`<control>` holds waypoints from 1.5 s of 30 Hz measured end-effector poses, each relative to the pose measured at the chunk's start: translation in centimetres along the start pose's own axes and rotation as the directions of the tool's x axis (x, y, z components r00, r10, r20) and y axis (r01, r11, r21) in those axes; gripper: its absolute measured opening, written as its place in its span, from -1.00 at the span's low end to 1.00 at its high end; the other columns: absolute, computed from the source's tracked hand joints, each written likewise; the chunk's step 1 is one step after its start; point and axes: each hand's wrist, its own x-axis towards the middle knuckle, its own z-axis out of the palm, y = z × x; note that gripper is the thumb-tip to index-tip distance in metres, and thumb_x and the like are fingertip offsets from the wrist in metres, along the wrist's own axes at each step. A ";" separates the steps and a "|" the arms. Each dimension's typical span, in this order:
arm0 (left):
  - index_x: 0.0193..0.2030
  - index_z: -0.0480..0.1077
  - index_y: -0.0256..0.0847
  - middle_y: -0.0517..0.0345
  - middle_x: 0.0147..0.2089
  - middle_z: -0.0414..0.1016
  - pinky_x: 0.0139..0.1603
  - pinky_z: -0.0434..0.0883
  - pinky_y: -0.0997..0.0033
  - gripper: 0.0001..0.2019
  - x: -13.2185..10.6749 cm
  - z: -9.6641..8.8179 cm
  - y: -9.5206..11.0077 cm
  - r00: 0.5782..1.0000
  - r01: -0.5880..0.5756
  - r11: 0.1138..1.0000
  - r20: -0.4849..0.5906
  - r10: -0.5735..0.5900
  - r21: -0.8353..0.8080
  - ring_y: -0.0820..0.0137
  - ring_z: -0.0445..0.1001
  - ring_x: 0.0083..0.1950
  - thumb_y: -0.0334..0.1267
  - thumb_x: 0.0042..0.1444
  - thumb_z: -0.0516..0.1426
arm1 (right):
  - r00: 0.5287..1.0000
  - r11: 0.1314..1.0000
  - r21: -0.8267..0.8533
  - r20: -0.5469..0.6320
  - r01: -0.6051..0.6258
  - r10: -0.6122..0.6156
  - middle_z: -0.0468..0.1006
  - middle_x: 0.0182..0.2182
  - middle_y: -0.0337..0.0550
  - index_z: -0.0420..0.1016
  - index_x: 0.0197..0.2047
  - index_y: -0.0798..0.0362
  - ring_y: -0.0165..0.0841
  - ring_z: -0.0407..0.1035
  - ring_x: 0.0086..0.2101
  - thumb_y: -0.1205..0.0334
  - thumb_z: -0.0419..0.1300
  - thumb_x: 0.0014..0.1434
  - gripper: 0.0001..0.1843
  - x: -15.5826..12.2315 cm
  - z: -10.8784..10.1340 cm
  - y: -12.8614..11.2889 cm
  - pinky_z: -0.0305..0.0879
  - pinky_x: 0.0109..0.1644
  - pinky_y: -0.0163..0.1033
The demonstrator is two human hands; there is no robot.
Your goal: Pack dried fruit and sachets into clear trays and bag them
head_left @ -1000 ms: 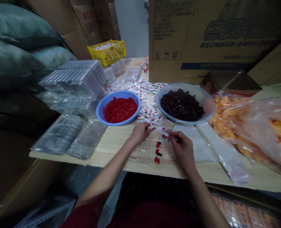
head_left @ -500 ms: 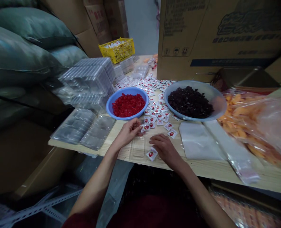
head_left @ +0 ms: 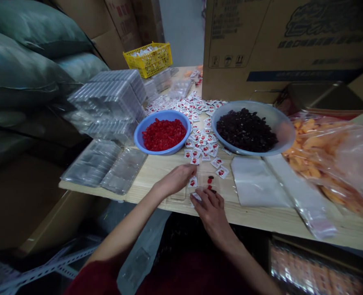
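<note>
A clear plastic tray (head_left: 202, 177) lies on the table's near side, its hinged lid (head_left: 178, 196) spread to the left. Dark and red pieces (head_left: 210, 180) sit in its right part. One small white packet with a red print (head_left: 192, 182) lies in the left part. At the tray's upper left, my left hand (head_left: 178, 179) has its fingers curled together; their tips are partly hidden. My right hand (head_left: 213, 213) is at the tray's near end, thumb and fingers closed on another packet (head_left: 196, 196), which they partly cover.
Beyond are a blue bowl of red pieces (head_left: 185, 144), a bowl of dark pieces (head_left: 284, 139) and scattered packets (head_left: 202, 139). Clear trays (head_left: 107, 96) stack at left. Plastic bags (head_left: 258, 184) and bagged orange pieces (head_left: 316, 147) lie right. A yellow basket (head_left: 150, 61) and large carton (head_left: 230, 82) stand behind.
My right hand has moved down onto the near packet, uncovering the tray's red and dark pieces. The packet from my left hand now lies in the tray; that hand has shifted right and down.
</note>
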 end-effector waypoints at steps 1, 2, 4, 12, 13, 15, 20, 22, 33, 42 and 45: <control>-0.28 0.29 -0.18 0.16 -0.35 0.39 -0.30 0.21 0.38 -0.84 0.3 0.4 0.1 1.000 0.004 1.000 -0.004 -0.003 0.021 0.37 0.34 -0.34 -0.48 0.20 -0.05 | 1.000 1.000 0.018 0.010 0.008 -0.008 0.46 0.19 -0.03 0.42 0.22 -0.01 -0.09 0.22 0.17 0.39 0.16 0.29 -0.56 -0.1 -0.2 0.1 0.00 0.21 0.05; -0.26 0.29 -0.18 0.14 -0.32 0.40 -0.29 0.22 0.37 -0.83 0.6 0.7 0.1 1.000 0.007 0.999 -0.013 -0.006 0.040 0.36 0.35 -0.32 -0.49 0.20 -0.06 | 1.000 0.999 0.034 0.010 0.012 -0.012 0.47 0.17 -0.03 0.41 0.24 -0.01 -0.10 0.22 0.17 0.40 0.15 0.30 -0.55 -0.3 -0.4 0.1 0.01 0.22 0.03; -0.23 0.31 -0.18 0.08 -0.24 0.40 -0.24 0.26 0.36 -0.83 0.8 1.2 0.2 0.999 0.010 0.997 -0.049 -0.006 0.077 0.33 0.36 -0.26 -0.47 0.23 -0.06 | 1.000 0.999 0.050 -0.008 0.016 -0.015 0.49 0.15 -0.05 0.40 0.24 -0.01 -0.11 0.22 0.17 0.40 0.14 0.31 -0.55 -0.5 -0.4 0.1 0.02 0.21 0.03; -0.14 0.39 -0.18 0.00 -0.08 0.43 0.05 0.32 0.21 -0.89 -1.4 2.1 -0.1 0.994 -0.021 0.986 -0.104 0.039 0.164 0.21 0.35 0.00 -0.23 0.28 0.10 | 1.000 0.999 0.042 0.014 -0.001 0.000 0.49 0.15 -0.02 0.40 0.23 0.02 -0.07 0.20 0.17 0.37 0.15 0.31 -0.57 -0.2 0.4 -0.4 0.01 0.23 0.08; -0.13 0.39 -0.18 0.00 -0.07 0.43 0.06 0.32 0.20 -0.89 -1.5 2.3 -0.1 0.993 -0.027 0.988 -0.112 0.044 0.151 0.21 0.36 0.00 -0.23 0.28 0.10 | 1.000 0.999 0.051 0.013 -0.006 0.005 0.48 0.15 -0.02 0.39 0.24 0.02 -0.09 0.20 0.18 0.35 0.15 0.31 -0.57 0.0 0.0 -0.6 0.01 0.25 0.07; -0.05 0.39 -0.16 -0.01 0.00 0.43 0.13 0.32 0.17 -0.83 -1.6 2.5 -0.1 0.983 -0.047 0.993 -0.171 0.065 0.105 0.19 0.36 0.07 -0.21 0.28 0.10 | 1.000 0.997 0.078 0.001 -0.020 0.020 0.44 0.18 -0.03 0.36 0.26 -0.02 -0.13 0.19 0.21 0.27 0.16 0.32 -0.55 0.4 -1.2 -1.0 0.01 0.28 0.05; 0.24 0.25 -0.09 -0.01 0.18 0.35 0.17 0.37 0.14 -0.60 -1.7 2.7 -0.5 0.907 -0.009 1.000 -0.420 0.002 -0.014 0.22 0.41 0.09 -0.10 0.29 0.07 | 0.950 0.979 0.105 -0.240 -0.177 0.198 0.39 0.22 -0.07 0.34 0.26 -0.14 -0.19 0.22 0.22 0.23 0.15 0.33 -0.56 -0.5 -8.0 2.3 0.09 0.29 0.07; 0.20 0.28 -0.08 0.02 0.13 0.39 0.06 0.44 0.18 -0.59 -2.1 2.7 -0.9 0.895 0.026 0.999 -0.444 -0.033 -0.024 0.23 0.46 -0.02 -0.02 0.27 0.06 | 0.834 0.943 0.093 -0.446 -0.319 0.325 0.45 0.14 -0.06 0.41 0.18 -0.14 -0.20 0.29 0.16 0.30 0.10 0.34 -0.63 -2.2 -12.7 6.4 0.18 0.23 0.05; 0.07 0.38 -0.02 0.08 0.06 0.48 -0.57 0.45 0.47 -0.54 -1.5 3.1 0.1 0.816 0.146 0.983 -0.547 -0.185 -0.114 0.22 0.52 -0.12 0.18 0.15 0.07 | 0.405 0.345 -0.219 -0.366 -0.913 0.838 0.64 -0.17 0.16 0.62 -0.25 0.19 -0.12 0.46 -0.08 0.40 0.24 0.11 -0.86 -5.8 -27.1 33.1 0.17 0.06 -0.10; 0.02 0.42 -0.10 0.06 0.02 0.49 -0.55 0.35 0.55 -0.64 -1.4 2.4 2.3 0.791 0.137 0.982 -0.582 -0.189 -0.134 0.28 0.48 -0.09 0.05 0.21 0.11 | 0.324 0.380 0.064 -0.404 -0.923 0.856 0.63 -0.26 0.19 0.59 -0.18 0.32 -0.32 0.47 -0.33 0.35 0.20 0.19 -0.79 -6.5 -27.3 32.9 0.25 -0.25 -0.24; -0.01 0.43 -0.15 0.07 -0.05 0.50 -0.32 0.45 0.48 -0.71 -1.7 2.7 3.6 0.769 0.097 0.977 -0.608 -0.195 -0.191 0.32 0.48 -0.11 -0.05 0.24 0.11 | 0.312 0.479 0.257 -0.493 -0.839 0.812 0.60 -0.17 0.25 0.54 -0.03 0.27 -0.38 0.47 -0.34 0.23 0.21 0.24 -0.68 -7.7 -27.0 27.9 0.32 -0.24 -0.18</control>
